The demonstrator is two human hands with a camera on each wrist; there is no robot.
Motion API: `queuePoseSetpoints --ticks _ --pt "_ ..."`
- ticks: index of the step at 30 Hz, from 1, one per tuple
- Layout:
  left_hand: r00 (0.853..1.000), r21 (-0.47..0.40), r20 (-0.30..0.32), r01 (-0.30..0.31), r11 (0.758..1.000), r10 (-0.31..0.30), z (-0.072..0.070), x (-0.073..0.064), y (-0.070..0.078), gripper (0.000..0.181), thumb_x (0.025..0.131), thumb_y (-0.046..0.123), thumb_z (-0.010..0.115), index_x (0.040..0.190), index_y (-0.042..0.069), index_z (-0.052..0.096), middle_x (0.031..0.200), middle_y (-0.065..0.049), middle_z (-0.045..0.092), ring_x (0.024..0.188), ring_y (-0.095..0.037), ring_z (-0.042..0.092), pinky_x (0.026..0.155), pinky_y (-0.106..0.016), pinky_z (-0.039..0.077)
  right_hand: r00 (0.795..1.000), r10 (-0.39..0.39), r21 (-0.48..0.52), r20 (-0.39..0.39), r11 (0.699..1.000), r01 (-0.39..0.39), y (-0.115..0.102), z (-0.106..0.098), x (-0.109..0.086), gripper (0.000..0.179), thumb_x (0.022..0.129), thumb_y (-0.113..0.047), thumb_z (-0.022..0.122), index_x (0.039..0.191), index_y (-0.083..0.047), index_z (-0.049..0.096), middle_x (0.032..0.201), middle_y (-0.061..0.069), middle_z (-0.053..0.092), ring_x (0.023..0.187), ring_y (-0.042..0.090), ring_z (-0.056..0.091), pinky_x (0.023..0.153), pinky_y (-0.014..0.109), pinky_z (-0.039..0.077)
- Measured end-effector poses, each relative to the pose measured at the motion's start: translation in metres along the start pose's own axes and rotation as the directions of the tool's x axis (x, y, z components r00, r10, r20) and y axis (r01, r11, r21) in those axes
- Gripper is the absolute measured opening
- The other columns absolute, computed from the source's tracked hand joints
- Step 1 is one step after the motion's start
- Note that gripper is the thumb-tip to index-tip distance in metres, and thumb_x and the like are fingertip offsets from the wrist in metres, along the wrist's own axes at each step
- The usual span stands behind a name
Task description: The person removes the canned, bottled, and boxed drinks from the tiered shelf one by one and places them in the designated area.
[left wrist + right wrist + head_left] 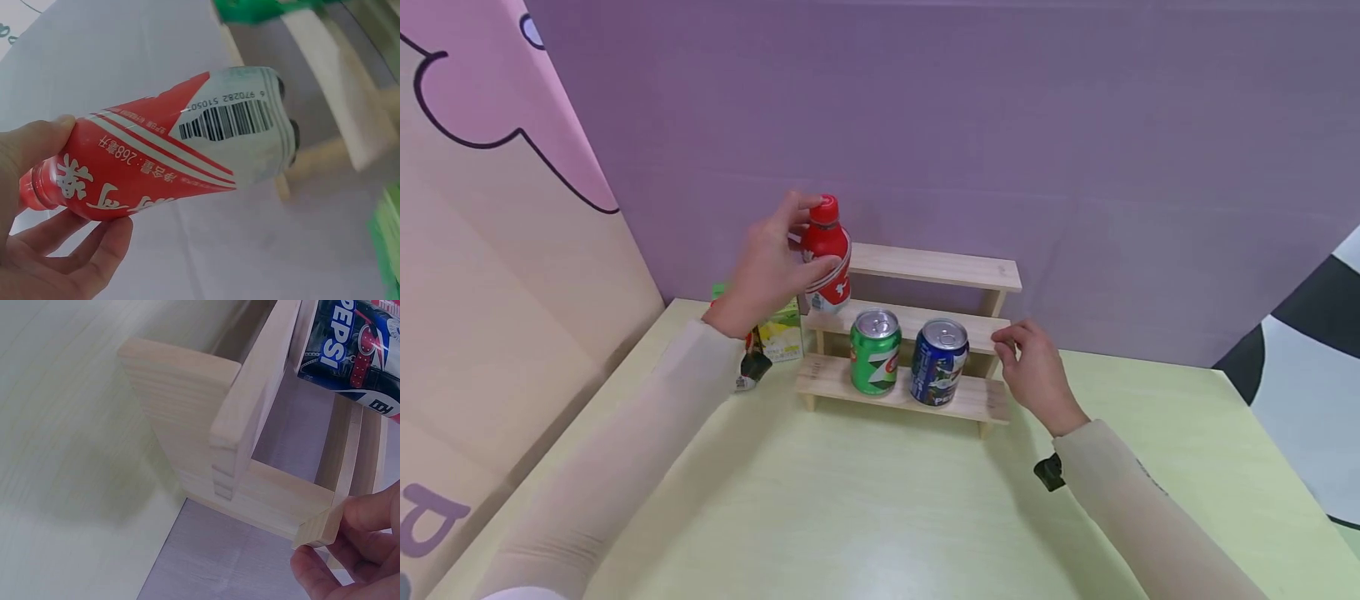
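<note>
Left hand point(769, 265) holding bottle point(827, 243), right hand point(1033, 371) pinching rack point(932, 267) — green can point(874, 367), blue can point(938, 371) aboard

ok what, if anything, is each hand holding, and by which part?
Left hand: red bottle, by its upper part. Right hand: wooden rack, pinched at the right end of its middle step.

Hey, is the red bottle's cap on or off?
On. In the head view, the red cap sits atop the red bottle that the left hand grips.
</note>
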State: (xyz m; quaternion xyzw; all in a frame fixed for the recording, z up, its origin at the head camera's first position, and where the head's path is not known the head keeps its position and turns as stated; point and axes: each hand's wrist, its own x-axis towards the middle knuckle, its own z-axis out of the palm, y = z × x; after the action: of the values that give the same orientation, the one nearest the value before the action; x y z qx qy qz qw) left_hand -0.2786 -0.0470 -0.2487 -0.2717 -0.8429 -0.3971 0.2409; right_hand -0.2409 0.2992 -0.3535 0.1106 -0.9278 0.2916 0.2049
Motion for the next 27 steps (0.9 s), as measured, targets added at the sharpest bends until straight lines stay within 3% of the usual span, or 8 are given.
queuePoseSetpoints --ticks 12,16,21,27 --pt "0.991 0.137 0.107 0.063 0.989 -0.078 -0.018 -0.027 -0.034 0.059 0.077 0.014 0.079 0.123 0.011 0.042 0.115 -0.011 0.059 0.098 -0.024 0.058 0.074 -0.041 0.054 1.0 0.026 -0.006 0.008 1.0 -0.026 0.004 -0.004 0.0 0.013 0.09 0.005 0.057 0.1 0.008 0.065 0.095 0.016 0.052 0.088 0.033 0.05 0.08 0.048 0.042" --pt "0.981 0.157 0.156 0.088 0.984 -0.113 -0.018 -0.033 -0.042 0.063 0.075 0.014 0.08 0.124 0.013 0.041 0.11 -0.009 0.059 0.094 -0.023 0.058 0.07 -0.041 0.054 1.0 0.025 -0.009 0.006 1.0 -0.025 0.006 -0.003 0.0 0.013 0.09 0.005 0.057 0.1 0.008 0.065 0.094 0.016 0.052 0.087 0.032 0.05 0.079 0.046 0.042" --pt "0.971 0.184 0.22 0.054 0.982 -0.095 -0.017 -0.035 -0.053 0.072 0.074 0.015 0.082 0.135 0.014 0.044 0.11 -0.007 0.059 0.095 -0.022 0.057 0.072 -0.038 0.054 0.999 0.04 -0.014 0.011 0.999 -0.04 0.006 -0.003 -0.001 0.014 0.09 0.004 0.057 0.101 0.007 0.065 0.095 0.015 0.052 0.085 0.031 0.049 0.077 0.044 0.041" --pt "0.943 0.244 0.297 0.075 0.967 -0.148 -0.013 -0.033 -0.06 0.065 0.071 0.015 0.083 0.127 0.013 0.048 0.108 -0.007 0.058 0.099 -0.025 0.052 0.071 -0.04 0.054 0.999 0.039 -0.013 0.009 0.999 -0.039 0.004 -0.004 -0.002 0.014 0.089 0.006 0.057 0.101 0.007 0.065 0.094 0.015 0.052 0.087 0.032 0.05 0.078 0.046 0.041"
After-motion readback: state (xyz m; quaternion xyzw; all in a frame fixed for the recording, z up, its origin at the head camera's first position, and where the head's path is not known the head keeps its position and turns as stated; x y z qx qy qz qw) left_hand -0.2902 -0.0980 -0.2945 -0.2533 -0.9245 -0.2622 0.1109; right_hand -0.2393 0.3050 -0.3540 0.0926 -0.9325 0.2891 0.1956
